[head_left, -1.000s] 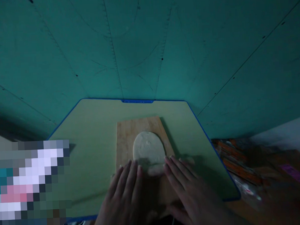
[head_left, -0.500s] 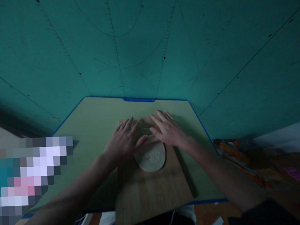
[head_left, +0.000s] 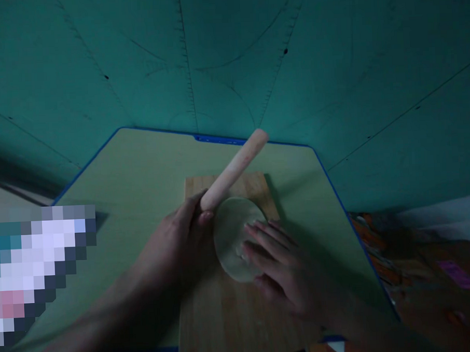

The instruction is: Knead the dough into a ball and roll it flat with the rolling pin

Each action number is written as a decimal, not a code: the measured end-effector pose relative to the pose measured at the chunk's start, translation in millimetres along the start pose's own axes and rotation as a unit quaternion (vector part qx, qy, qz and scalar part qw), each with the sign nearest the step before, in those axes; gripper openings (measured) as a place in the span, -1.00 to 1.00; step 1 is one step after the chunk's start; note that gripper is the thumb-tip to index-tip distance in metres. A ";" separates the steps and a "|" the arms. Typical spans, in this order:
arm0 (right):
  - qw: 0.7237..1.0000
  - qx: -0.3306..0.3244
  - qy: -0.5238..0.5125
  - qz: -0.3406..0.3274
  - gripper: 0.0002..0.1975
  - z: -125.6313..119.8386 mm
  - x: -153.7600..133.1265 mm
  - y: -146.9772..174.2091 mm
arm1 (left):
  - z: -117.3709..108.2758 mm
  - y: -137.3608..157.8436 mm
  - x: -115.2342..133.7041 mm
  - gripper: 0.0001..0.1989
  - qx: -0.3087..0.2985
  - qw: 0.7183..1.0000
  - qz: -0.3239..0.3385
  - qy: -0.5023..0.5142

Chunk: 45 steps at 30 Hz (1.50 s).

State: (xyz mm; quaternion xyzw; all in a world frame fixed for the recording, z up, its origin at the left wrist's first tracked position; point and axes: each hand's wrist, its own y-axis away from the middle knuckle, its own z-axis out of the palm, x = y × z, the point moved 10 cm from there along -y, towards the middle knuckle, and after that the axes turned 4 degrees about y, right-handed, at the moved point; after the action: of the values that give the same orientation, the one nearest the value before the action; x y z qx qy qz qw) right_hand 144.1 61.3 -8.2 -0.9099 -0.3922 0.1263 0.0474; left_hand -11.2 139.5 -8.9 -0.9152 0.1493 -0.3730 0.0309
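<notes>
One hand, the left hand [head_left: 179,231], now grips the rolling pin [head_left: 237,168] at its near end, the pin slanting away rightward and apparently lifted; half a second ago both hands lay over it. The right hand [head_left: 283,267], fingers loosely spread, appears to touch the dough round [head_left: 230,236] between the hands, on the wooden board [head_left: 225,319]. Rolling seems paused.

The head camera sits near, above and behind the fingers [head_left: 272,244]; it faces forward and down, green wall [head_left: 229,36] beyond.
</notes>
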 end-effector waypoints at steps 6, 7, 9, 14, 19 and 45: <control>0.998 -0.054 0.015 -0.026 -0.53 8.9 -10.4 -0.1 | 8.4 -0.4 10.1 -0.60 -0.039 0.999 0.022 -0.019; 0.997 -0.062 0.021 -0.028 -0.51 9.4 -12.1 -1.1 | 9.2 -1.1 11.2 -0.61 -0.039 0.999 0.027 -0.023; 0.996 -0.078 0.027 -0.027 -0.48 9.8 -13.9 -4.4 | 11.0 -2.1 11.4 -0.63 -0.038 0.998 0.029 -0.036; 0.995 -0.085 -0.047 0.003 -0.62 5.5 -6.4 -9.0 | 13.8 -0.9 16.0 -0.68 -0.037 0.995 0.051 -0.078; 0.996 -0.025 -0.067 0.058 -0.49 3.6 -0.5 0.7 | 11.4 -0.1 8.1 -0.70 -0.039 0.994 0.001 -0.101; 0.996 -0.057 0.056 0.034 -0.24 23.0 -18.2 -50.5 | -25.8 -2.1 -34.7 -0.58 0.048 0.991 -0.125 0.000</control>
State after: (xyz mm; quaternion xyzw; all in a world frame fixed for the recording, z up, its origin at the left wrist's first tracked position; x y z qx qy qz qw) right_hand 90.5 82.6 -17.6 -0.9295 -0.3645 0.0542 0.0133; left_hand -52.1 153.2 -13.4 -0.9241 0.0158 -0.3807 0.0284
